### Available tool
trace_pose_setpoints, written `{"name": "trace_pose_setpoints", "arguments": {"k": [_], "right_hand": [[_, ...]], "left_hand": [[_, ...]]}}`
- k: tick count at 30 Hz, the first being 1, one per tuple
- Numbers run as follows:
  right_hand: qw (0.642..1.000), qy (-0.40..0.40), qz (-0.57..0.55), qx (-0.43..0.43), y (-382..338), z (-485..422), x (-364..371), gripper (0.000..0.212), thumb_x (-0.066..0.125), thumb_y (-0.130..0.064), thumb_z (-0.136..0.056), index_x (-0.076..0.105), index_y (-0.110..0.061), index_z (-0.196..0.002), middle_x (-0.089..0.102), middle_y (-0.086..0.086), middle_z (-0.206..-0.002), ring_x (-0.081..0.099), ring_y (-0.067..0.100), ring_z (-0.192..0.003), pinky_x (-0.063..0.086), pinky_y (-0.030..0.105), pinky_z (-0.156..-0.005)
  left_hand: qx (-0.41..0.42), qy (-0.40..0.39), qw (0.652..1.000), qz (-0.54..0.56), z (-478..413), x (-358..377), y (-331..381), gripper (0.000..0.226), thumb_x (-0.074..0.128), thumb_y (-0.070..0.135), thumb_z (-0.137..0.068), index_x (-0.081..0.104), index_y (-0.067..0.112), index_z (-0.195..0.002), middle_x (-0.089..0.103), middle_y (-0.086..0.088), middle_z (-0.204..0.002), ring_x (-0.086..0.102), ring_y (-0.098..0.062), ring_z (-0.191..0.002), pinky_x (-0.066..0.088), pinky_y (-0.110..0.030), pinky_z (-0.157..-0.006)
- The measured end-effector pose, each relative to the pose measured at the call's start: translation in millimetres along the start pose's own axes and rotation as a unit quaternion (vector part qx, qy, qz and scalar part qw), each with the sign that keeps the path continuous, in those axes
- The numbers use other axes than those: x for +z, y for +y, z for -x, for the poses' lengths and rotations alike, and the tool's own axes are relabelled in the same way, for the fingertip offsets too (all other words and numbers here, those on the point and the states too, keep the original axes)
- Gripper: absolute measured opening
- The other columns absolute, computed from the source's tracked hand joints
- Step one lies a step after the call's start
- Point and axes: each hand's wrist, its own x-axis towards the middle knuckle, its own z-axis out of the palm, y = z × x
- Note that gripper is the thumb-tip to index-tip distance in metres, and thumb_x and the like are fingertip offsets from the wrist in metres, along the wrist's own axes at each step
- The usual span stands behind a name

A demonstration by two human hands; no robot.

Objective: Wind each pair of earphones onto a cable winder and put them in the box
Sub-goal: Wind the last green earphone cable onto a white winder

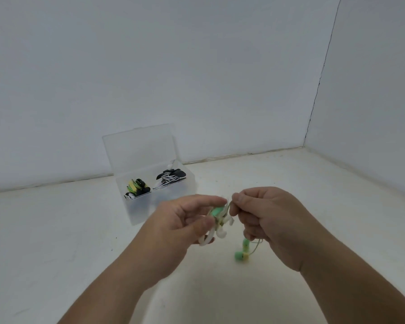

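Both hands are up off the table (pixel 56 230), close together. Her or his left hand (pixel 185 220) grips a white cable winder (pixel 220 233) with a green patch showing, thumb and fingers curled round it. The right hand (pixel 267 216) pinches the thin yellowish cable (pixel 257 242) just beside the winder, its lower fingers curled in. Below it the green earbuds (pixel 241 253) dangle free in the air — blurred, so I can't say how much cord is left to wind.

That loose tail looks like the weak spot. If the pinch lets the cord go slack, the turns already on could slide off the winder's arms. The swinging buds could also catch on a finger and pull a loop out.

Further back, the clear box (pixel 189 183) stands with its lid (pixel 138 148) propped open. It holds a yellow-and-black wound pair (pixel 137 187) on the left and a black-and-white striped pair (pixel 170 177) on the right — a badly secured end might unravel on the carry over.
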Motion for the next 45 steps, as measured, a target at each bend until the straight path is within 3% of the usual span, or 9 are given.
{"name": "trace_pose_setpoints", "arguments": {"k": [5,12,19,25,28,31,36,40,45], "right_hand": [[0.974,-0.002,0.191,-0.119,-4.3,9.8,11.3,0.035,0.051,-0.024,-0.100,0.068,-0.016,-0.070,0.047,-0.010,-0.053,0.042,0.010,-0.054,0.037,0.025,-0.056],[0.942,-0.067,0.295,-0.146,-1.5,14.7,20.4,0.030,0.052,-0.028,-0.099,0.065,-0.022,-0.073,0.047,-0.007,-0.054,0.042,0.008,-0.053,0.038,0.029,-0.056],[0.968,-0.131,0.149,-0.152,-6.1,16.9,15.1,0.034,0.052,-0.025,-0.099,0.064,-0.018,-0.068,0.042,-0.009,-0.054,0.037,0.010,-0.052,0.034,0.031,-0.057],[0.975,-0.121,0.089,-0.162,-4.4,13.8,15.6,0.031,0.051,-0.026,-0.091,0.065,-0.014,-0.066,0.040,-0.010,-0.050,0.035,0.009,-0.050,0.034,0.023,-0.054],[0.983,-0.095,-0.002,-0.157,-5.3,12.5,12.7,0.030,0.051,-0.025,-0.087,0.065,-0.008,-0.065,0.035,-0.002,-0.049,0.030,0.014,-0.048,0.033,0.024,-0.052],[0.986,-0.084,-0.024,-0.143,-7.1,12.6,9.5,0.029,0.051,-0.023,-0.083,0.063,-0.006,-0.063,0.032,0.001,-0.049,0.028,0.016,-0.049,0.031,0.028,-0.053],[0.981,-0.128,0.077,-0.128,-6.9,16.6,16.8,0.028,0.053,-0.025,-0.084,0.065,-0.013,-0.061,0.039,-0.002,-0.048,0.033,0.016,-0.050,0.032,0.029,-0.052],[0.971,-0.138,0.180,-0.072,-1.0,12.6,20.4,0.033,0.053,-0.021,-0.097,0.064,-0.011,-0.067,0.043,0.002,-0.054,0.035,0.020,-0.055,0.030,0.032,-0.053],[0.983,-0.061,0.171,0.010,-1.2,7.2,13.6,0.037,0.054,-0.021,-0.096,0.063,-0.017,-0.060,0.045,-0.003,-0.050,0.035,0.016,-0.048,0.040,0.031,-0.057]], "left_hand": [[0.011,0.063,0.998,0.024,-4.0,2.5,-4.7,0.034,0.084,0.008,-0.065,0.077,0.012,-0.099,0.073,-0.020,-0.095,0.066,-0.023,-0.066,0.054,-0.031,-0.063],[0.020,0.123,0.979,0.160,-5.7,-0.3,-4.2,0.040,0.072,0.009,-0.070,0.069,0.006,-0.109,0.073,-0.020,-0.089,0.068,-0.027,-0.067,0.058,-0.032,-0.064],[0.036,0.127,0.984,0.121,-5.1,0.5,-1.5,0.038,0.074,0.009,-0.065,0.073,0.009,-0.103,0.074,-0.017,-0.090,0.070,-0.026,-0.069,0.059,-0.031,-0.066],[0.077,0.162,0.980,-0.083,-2.0,2.7,0.1,0.034,0.084,-0.001,-0.067,0.079,0.028,-0.085,0.075,0.008,-0.089,0.068,-0.010,-0.076,0.060,-0.028,-0.065],[0.084,0.145,0.980,-0.109,0.3,3.1,2.6,0.036,0.083,-0.002,-0.070,0.079,0.030,-0.087,0.075,0.007,-0.089,0.068,-0.009,-0.076,0.060,-0.030,-0.066],[0.082,0.141,0.983,-0.082,-0.8,2.5,4.2,0.038,0.080,-0.003,-0.072,0.078,0.031,-0.090,0.075,0.004,-0.092,0.070,-0.012,-0.078,0.061,-0.032,-0.070],[0.057,0.164,0.979,0.104,-3.7,-1.6,2.5,0.041,0.076,0.015,-0.064,0.071,0.011,-0.105,0.075,-0.015,-0.094,0.070,-0.029,-0.076,0.059,-0.032,-0.070],[0.034,0.168,0.968,0.181,-4.1,-2.9,5.0,0.043,0.072,0.017,-0.068,0.068,0.007,-0.109,0.075,-0.018,-0.094,0.071,-0.023,-0.079,0.059,-0.027,-0.066],[0.001,0.106,0.979,0.174,-1.6,-4.2,7.8,0.033,0.067,0.018,-0.075,0.075,0.012,-0.107,0.076,-0.014,-0.095,0.072,-0.020,-0.079,0.060,-0.031,-0.068]]}}
